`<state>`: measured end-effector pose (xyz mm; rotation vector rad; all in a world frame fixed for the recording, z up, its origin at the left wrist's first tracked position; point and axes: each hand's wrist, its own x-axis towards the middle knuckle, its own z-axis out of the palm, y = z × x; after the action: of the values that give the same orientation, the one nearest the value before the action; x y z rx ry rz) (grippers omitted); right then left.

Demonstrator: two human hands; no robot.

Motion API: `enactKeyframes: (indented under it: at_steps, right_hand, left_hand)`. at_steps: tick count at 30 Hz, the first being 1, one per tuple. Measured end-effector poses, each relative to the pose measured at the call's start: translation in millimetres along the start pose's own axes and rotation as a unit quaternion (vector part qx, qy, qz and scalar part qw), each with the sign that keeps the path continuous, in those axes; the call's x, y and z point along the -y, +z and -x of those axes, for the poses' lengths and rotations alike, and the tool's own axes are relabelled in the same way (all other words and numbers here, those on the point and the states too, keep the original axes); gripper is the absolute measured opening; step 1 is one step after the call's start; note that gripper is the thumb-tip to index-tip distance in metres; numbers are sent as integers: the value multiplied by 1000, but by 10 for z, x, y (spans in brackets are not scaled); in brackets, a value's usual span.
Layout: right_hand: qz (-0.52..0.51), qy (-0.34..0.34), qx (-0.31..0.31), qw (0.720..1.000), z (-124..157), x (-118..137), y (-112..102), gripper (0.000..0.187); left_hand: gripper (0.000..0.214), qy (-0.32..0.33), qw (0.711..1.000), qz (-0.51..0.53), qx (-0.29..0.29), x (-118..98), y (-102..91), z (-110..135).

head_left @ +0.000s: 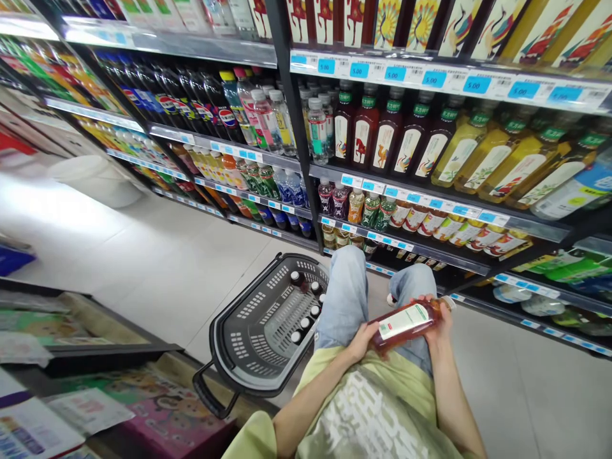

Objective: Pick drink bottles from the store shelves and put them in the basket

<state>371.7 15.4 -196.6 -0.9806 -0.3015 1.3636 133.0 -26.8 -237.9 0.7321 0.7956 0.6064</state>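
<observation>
A bottle of reddish-brown tea [406, 322] with a white label lies tilted across my lap, its neck pointing right. My left hand [364, 341] is closed around the bottom end of the bottle. Round the neck end, near the pale cap [448, 302], my right hand [437, 322] is closed as well. Beside my left leg on the floor stands a grey shopping basket [239, 338] with a black rim. Several dark bottles with white caps [296, 336] stand along its right side.
Drink shelves [430, 217] run along the front, filled with rows of tea, cola and juice bottles above blue price tags. A white tub [95, 178] stands on the floor at the far left. Boxed goods [157, 408] fill a low display at the lower left, close to the basket handle [215, 392].
</observation>
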Motion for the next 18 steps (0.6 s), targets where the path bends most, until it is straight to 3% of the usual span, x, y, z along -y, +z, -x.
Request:
enactKeyframes:
  at_steps: [2, 4, 11, 18]
  right_hand:
    - [2, -7, 0, 1000, 6, 3, 11, 51]
    - [-2, -9, -9, 1000, 1, 10, 45, 48]
    - [-11, 16, -26, 999, -13, 65, 105, 43]
    - [-84, 23, -45, 995, -37, 47, 194, 26]
  left_hand:
    - [114, -95, 994, -19, 43, 84, -57, -64]
    - [120, -146, 985, -51, 78, 140, -101, -110]
    - [116, -126, 973, -126, 148, 153, -111, -123]
    - [114, -169, 968, -115, 145, 17, -82, -146]
